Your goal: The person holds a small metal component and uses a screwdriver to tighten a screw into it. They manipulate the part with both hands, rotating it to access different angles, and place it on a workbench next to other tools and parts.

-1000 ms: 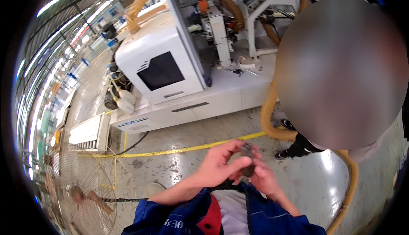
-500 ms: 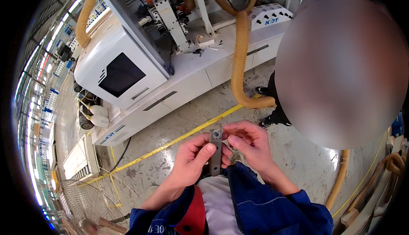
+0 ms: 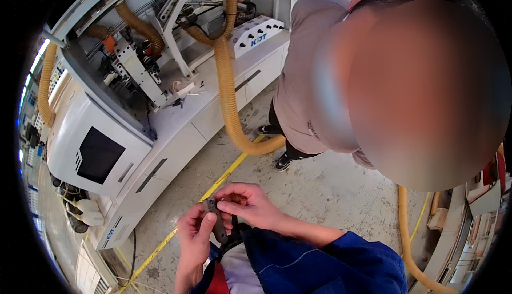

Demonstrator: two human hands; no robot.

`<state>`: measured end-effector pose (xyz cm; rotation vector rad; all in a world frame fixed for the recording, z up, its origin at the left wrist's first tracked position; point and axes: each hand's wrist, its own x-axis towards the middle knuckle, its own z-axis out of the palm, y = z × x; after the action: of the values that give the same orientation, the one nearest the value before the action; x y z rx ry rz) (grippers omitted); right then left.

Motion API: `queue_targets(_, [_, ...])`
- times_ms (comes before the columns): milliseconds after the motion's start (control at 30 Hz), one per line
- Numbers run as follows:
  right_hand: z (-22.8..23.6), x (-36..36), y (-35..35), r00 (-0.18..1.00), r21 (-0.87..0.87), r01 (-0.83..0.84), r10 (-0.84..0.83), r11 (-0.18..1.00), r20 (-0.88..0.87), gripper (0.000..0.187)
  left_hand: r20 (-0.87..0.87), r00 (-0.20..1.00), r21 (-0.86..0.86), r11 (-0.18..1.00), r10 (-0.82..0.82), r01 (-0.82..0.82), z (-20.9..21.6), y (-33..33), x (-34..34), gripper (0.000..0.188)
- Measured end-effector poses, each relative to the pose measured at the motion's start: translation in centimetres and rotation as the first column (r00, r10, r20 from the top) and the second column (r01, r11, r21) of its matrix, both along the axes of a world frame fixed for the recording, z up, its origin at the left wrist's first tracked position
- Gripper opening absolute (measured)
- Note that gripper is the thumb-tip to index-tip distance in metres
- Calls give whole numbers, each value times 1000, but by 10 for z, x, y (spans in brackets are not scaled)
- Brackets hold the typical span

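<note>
A flat, dark metal bar (image 3: 219,230) with holes along it is held up in front of my body. My left hand (image 3: 192,238) is closed round its left side, thumb on the face and fingers behind. Reaching in from the right, my right hand (image 3: 249,207) pinches the bar's upper end between thumb and fingers. Those fingertips partly cover that end, so I cannot make out any small fastener there.
A person in a grey-brown shirt (image 3: 306,75) stands close at the right. Ahead is a long white machine (image 3: 178,150) with a ribbed tan hose (image 3: 226,91) hanging down to the floor. Small tools (image 3: 178,102) lie on its ledge. A yellow line (image 3: 224,175) crosses the floor.
The view has swung right, so the machine sits further left and more of the person shows. My right fingers have come onto the bar's upper end, covering the round metal fastener visible there before.
</note>
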<state>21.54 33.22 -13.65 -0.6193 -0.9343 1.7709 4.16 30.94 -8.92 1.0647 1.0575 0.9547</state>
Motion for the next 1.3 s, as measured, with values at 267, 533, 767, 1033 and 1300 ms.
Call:
queue_targets(267, [7,4,-3,983,1,146,-145,989,113,22,6,994,-7,994,-109,109,10,9,2,20])
queue_targets(533, [3,-6,-1,988,104,129,-137,986,75,23,19,998,6,998,-56,56,4,1,-10,27])
queue_targets(767, [6,-2,1,987,147,129,-141,981,76,23,26,998,25,998,-54,54,-1,3,-7,29])
queue_targets(1033, [4,0,1,985,169,126,-144,978,97,24,53,997,-16,999,-51,52,2,2,-6,27])
queue_targets(1300, [-1,1,0,987,126,135,-145,983,74,24,63,990,-45,991,-126,129,10,4,-8,26])
